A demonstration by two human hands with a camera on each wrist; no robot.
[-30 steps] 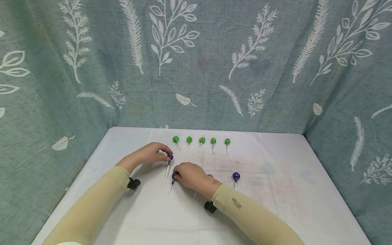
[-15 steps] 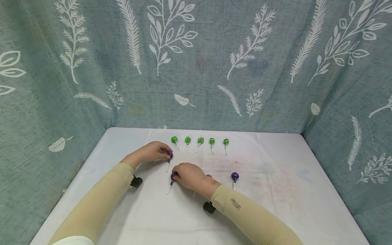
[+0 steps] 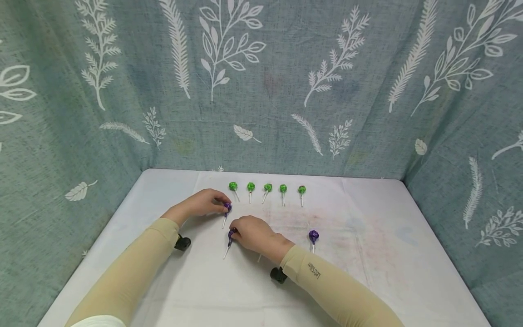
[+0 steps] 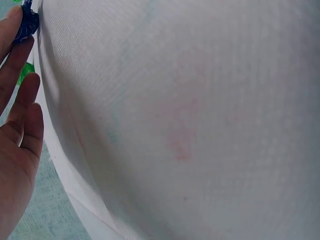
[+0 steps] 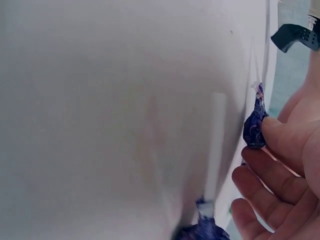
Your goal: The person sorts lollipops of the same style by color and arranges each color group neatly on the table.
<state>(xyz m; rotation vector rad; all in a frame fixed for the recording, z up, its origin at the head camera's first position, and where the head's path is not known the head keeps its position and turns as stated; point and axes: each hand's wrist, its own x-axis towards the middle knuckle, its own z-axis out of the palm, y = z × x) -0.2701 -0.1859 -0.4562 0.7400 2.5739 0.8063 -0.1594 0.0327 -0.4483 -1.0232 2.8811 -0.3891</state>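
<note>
In the head view, my left hand [image 3: 202, 203] pinches the wrapped head of a purple lollipop [image 3: 227, 207] between thumb and fingertips, its white stick pointing toward me. Closer to me, my right hand [image 3: 254, 234] pinches another purple lollipop [image 3: 231, 235] by its head, the stick slanting to the lower left. The right wrist view shows thumb and finger at this lollipop's head [image 5: 255, 131], with one more purple lollipop [image 5: 204, 231] lying beside it, mostly hidden by my right wrist in the head view. Farther right lies a purple lollipop [image 3: 313, 236].
Several green lollipops [image 3: 268, 187] lie in a row near the back edge of the white-covered table [image 3: 367, 272], heads away from me. Grey-green curtains [image 3: 261, 113] with white leaf prints surround the table at the back and both sides.
My left forearm has shifted slightly to the right, and the lollipop in that hand has moved a little forward. My right hand stays in place on its lollipop.
</note>
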